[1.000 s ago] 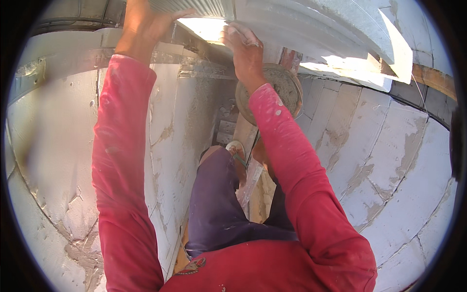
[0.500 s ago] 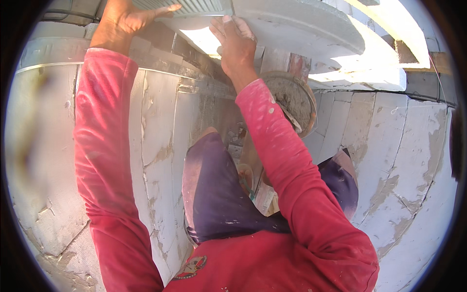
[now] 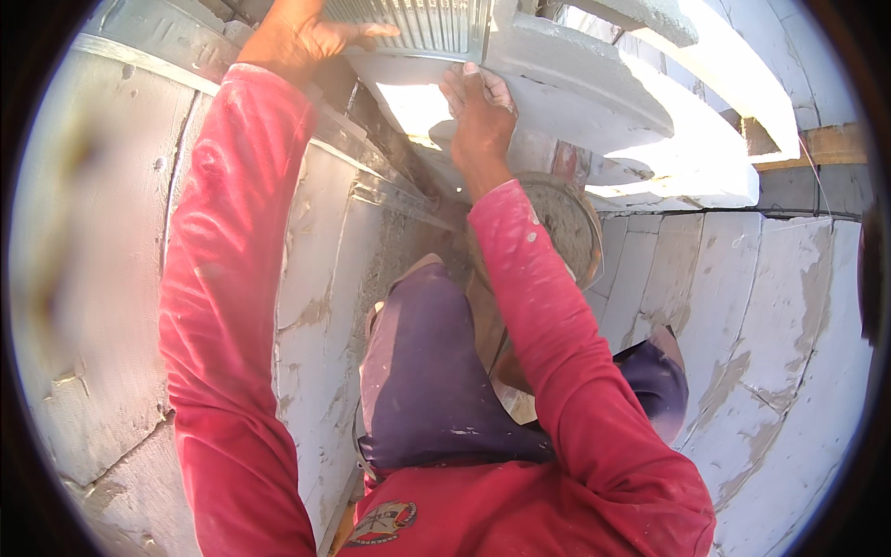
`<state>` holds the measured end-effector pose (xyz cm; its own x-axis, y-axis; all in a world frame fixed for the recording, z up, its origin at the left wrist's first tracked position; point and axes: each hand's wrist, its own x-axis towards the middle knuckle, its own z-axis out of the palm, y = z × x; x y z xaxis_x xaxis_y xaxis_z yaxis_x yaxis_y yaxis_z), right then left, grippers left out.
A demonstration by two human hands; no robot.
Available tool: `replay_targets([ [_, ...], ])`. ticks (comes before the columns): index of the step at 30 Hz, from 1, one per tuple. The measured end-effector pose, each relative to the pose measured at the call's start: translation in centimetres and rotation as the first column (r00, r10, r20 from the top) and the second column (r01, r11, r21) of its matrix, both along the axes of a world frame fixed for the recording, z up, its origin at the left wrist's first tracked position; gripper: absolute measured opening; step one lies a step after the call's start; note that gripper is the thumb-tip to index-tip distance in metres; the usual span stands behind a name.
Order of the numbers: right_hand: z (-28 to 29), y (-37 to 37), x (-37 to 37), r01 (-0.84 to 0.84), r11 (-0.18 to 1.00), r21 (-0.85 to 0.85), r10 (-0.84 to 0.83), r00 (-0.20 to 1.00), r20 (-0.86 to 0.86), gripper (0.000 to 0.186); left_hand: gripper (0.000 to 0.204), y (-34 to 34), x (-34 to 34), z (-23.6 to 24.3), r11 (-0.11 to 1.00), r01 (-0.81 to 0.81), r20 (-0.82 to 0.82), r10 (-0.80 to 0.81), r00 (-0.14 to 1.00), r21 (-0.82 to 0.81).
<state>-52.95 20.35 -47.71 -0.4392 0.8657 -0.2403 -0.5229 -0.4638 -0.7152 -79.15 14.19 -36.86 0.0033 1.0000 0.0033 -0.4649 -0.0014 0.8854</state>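
Note:
At the top of the view is a ribbed, silvery-grey panel (image 3: 422,26) with a smooth border. My left hand (image 3: 302,35) is at its left side, the thumb stretched across its lower part; the other fingers are mostly hidden or cut off by the picture's edge. Below the panel's lower right corner, my right hand (image 3: 484,111) is closed, with thumb tip and curled fingers at the border. Behind my right forearm stands a round bucket (image 3: 594,243) with grey, mortar-like material (image 3: 564,218) in it, partly covered by the sleeve.
Pale block walls (image 3: 715,278) smeared with mortar rise on both sides of my legs. A long, light ledge (image 3: 148,70) crosses the upper left. Thick white curved slabs (image 3: 594,102) lie at the upper right, near a wooden beam (image 3: 821,147) and a thin string.
The panel and both my hands appear farther right and slightly lower; the surroundings have shifted too. My grip looks much the same. More of the panel's ribbed face shows.

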Motion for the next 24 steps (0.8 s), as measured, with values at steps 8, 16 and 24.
replay_targets([
  [8, -0.7, 0.8, 0.7, -0.001, 0.999, 0.034, 0.000, 1.000, 0.030, 0.028, 0.087, -1.7, 9.5, 7.7, 0.931, -0.241, 0.299, 0.320, 0.899, -0.274],
  [16, -0.3, 0.7, 0.9, -0.013, 1.000, 0.004, 0.012, 0.999, 0.035, 0.025, 0.085, 0.0, 13.7, 8.1, 0.759, -0.600, -0.049, 0.609, 0.791, -0.254],
  [24, -0.9, 0.5, 0.4, 0.025, 1.000, 0.015, -0.024, 0.999, -0.043, 0.031, 0.088, 0.3, 14.3, 8.8, 0.755, -0.603, -0.092, 0.602, 0.793, -0.259],
])
